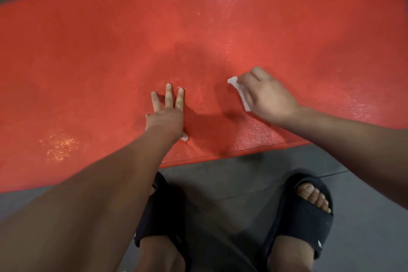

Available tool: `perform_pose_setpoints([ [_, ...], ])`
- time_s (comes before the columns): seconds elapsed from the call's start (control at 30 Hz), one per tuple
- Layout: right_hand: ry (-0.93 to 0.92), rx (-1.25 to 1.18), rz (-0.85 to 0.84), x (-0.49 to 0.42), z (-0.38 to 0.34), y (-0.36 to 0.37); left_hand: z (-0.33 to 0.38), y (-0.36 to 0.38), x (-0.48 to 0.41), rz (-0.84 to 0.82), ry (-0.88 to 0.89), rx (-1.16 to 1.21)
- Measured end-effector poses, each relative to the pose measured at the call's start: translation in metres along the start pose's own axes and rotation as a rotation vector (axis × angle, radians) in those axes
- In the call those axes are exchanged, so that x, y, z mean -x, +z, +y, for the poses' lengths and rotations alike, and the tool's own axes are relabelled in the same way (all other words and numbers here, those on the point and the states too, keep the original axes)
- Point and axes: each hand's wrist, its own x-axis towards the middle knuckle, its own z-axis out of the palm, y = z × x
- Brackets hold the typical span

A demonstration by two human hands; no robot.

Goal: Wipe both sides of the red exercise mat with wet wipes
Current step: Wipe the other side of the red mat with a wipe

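Wiping was the step in hand: the right hand (pixel 268 95) was curled over a white wet wipe (pixel 239 90), pressing it flat against the red exercise mat (pixel 110 51), with only the wipe's left edge and a corner showing from under the fingers. The left hand (pixel 165 115) lay palm-down with fingers spread — bracing the mat near its front edge, holding nothing. The mat itself lay flat on the grey floor (pixel 242 172), its near edge just ahead of the person's black slides (pixel 306 205), one foot either side of centre.

Wet sheen glistened to the right of the wipe and up the mat's far middle, so that stretch looked covered; the left portion looked duller, apart from a small glinting patch (pixel 59 146) — probably not yet done, though that was a judgement from the shine alone.

The next move called for sweeping the wipe leftward across the middle, which meant lifting or shifting the bracing hand out of its path. Only this face was being worked; the underside was yet to be turned up.
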Motion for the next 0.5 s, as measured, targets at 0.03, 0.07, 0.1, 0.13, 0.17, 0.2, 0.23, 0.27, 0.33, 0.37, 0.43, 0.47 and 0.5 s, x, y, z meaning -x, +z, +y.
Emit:
perform_pose_setpoints([
  [0.03,-0.044,0.003,-0.053,0.004,-0.002,0.002,0.0,0.0,0.0,0.001,0.002,-0.002],
  [0.07,-0.048,0.011,-0.105,0.005,-0.001,0.004,0.0,0.0,-0.001,0.002,0.002,-0.003],
  [0.1,-0.011,0.011,-0.135,0.003,0.001,0.005,0.0,0.0,-0.001,0.003,0.0,-0.003],
  [0.13,0.03,0.014,-0.148,0.0,0.003,0.006,0.0,0.0,0.0,0.004,-0.001,-0.003],
  [0.17,0.042,0.026,-0.158,-0.003,0.005,0.005,0.001,0.0,0.0,0.004,-0.002,-0.003],
  [0.2,0.028,0.045,-0.176,-0.005,0.007,0.005,0.001,0.0,0.0,0.003,-0.001,-0.004],
  [0.23,0.005,0.055,-0.201,-0.006,0.008,0.002,0.001,0.0,0.0,0.003,0.001,-0.005],
  [0.27,-0.003,0.045,-0.225,-0.006,0.008,-0.001,0.001,0.0,0.0,0.005,0.004,-0.009],
  [0.33,0.014,0.02,-0.225,-0.004,0.007,-0.01,0.0,0.001,0.0,0.01,0.006,-0.015],
  [0.37,0.017,0.007,-0.213,-0.003,0.007,-0.014,0.0,0.001,0.0,0.012,0.006,-0.017],
  [0.43,-0.033,0.007,-0.186,-0.002,0.01,-0.02,0.0,0.002,0.0,0.013,0.007,-0.016],
  [0.47,-0.08,0.019,-0.182,-0.002,0.012,-0.022,0.0,0.001,0.0,0.013,0.007,-0.014],
  [0.5,-0.13,0.033,-0.192,-0.003,0.014,-0.025,0.0,0.001,0.0,0.012,0.007,-0.011],
])
